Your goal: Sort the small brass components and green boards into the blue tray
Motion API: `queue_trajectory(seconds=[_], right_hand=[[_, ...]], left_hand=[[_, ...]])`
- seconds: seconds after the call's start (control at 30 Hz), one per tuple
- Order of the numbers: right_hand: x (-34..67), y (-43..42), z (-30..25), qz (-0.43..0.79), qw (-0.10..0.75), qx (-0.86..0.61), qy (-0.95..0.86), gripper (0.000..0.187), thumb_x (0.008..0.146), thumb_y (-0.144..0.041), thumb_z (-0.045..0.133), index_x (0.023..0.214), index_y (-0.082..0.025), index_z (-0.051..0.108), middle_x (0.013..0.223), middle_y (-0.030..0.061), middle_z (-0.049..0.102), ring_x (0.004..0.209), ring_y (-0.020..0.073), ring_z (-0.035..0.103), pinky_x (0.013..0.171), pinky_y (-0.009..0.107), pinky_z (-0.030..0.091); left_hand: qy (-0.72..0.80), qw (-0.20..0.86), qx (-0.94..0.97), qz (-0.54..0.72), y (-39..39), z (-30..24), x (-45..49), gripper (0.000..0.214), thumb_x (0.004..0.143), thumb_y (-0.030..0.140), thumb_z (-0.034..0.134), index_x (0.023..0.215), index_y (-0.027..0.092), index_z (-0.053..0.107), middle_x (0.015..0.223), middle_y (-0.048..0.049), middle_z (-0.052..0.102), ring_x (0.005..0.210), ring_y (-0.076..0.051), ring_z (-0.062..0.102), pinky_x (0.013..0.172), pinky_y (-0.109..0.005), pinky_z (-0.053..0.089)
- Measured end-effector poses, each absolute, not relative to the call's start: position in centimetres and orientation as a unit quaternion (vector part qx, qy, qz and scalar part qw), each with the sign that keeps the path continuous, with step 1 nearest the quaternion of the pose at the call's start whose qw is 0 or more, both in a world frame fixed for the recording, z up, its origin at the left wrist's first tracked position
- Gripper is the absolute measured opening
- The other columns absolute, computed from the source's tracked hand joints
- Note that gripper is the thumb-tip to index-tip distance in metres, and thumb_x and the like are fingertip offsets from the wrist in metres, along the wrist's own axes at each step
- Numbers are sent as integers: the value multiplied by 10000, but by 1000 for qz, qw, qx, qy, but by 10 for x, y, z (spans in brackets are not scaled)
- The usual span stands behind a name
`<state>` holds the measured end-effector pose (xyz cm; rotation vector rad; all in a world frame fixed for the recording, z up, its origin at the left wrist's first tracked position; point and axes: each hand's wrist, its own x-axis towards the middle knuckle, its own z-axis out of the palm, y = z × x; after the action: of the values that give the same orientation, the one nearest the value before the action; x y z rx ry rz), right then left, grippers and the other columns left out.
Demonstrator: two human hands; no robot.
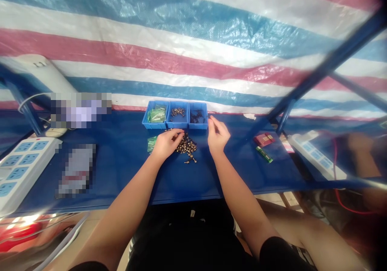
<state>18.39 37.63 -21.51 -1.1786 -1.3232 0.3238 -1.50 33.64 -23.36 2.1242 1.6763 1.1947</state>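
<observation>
My left hand [168, 142] is at the left edge of a loose pile of small brass-and-black parts [188, 145] on the blue table. Its fingers are bent together at the pile, and what they pinch is too small to make out. At the right bin's edge is my right hand [218, 133], thumb and fingers pressed together; anything between them is hidden. Three blue bins stand in a row behind the pile. The left bin [145, 121] holds green packets, the middle bin [177, 125] brassy parts, the right bin [198, 126] dark small parts. Another green packet [151, 143] lies beside my left hand.
Power strips lie at the left [33, 152] and right [317, 154]. A red box [264, 139] and a green pack [264, 154] sit right of my arm. Blurred-out items are on the left. Blue frame bars [314, 83] slope over the right; a striped sheet [181, 41] hangs behind.
</observation>
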Motion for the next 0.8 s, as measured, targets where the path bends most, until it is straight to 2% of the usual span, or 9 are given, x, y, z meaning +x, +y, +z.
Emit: queue_trajectory(seconds=[0.1, 0.27, 0.4, 0.57, 0.8], right_hand=[[184, 380, -220, 158, 518, -535, -648, 422, 880, -446, 548, 1199, -194, 663, 761, 35, 696, 678, 169, 614, 770, 332, 527], [179, 381, -232, 206, 385, -514, -738, 229, 875, -336, 548, 969, -228, 726, 734, 4, 693, 698, 156, 624, 756, 274, 495], [178, 381, -238, 258, 284, -480, -789, 184, 830, -312, 611, 936, -235, 741, 839, 20, 720, 746, 162, 641, 758, 268, 489], [177, 379, -236, 234, 246, -498, -798, 187, 841, -300, 590, 903, -246, 758, 859, 35, 712, 775, 171, 637, 764, 275, 476], [168, 376, -237, 222, 248, -541, -772, 176, 820, -310, 601, 877, -257, 759, 857, 37, 723, 797, 193, 641, 724, 280, 467]], left_hand=[[565, 91, 715, 402, 336, -233, -15, 274, 908, 412, 537, 1026, 220, 693, 712, 10, 659, 655, -131, 626, 673, -220, 484], [563, 88, 715, 405, 336, -232, -15, 282, 909, 411, 527, 1017, 214, 697, 701, 9, 657, 640, -128, 617, 669, -218, 483], [566, 91, 715, 400, 336, -232, -15, 277, 906, 406, 529, 1020, 215, 693, 705, 6, 660, 635, -128, 615, 662, -221, 480], [562, 92, 717, 401, 336, -232, -15, 285, 906, 412, 521, 1019, 216, 694, 719, -2, 671, 640, -135, 621, 657, -227, 485], [567, 96, 718, 392, 336, -232, -14, 272, 903, 408, 525, 1007, 218, 691, 711, 0, 664, 637, -135, 615, 649, -229, 477]])
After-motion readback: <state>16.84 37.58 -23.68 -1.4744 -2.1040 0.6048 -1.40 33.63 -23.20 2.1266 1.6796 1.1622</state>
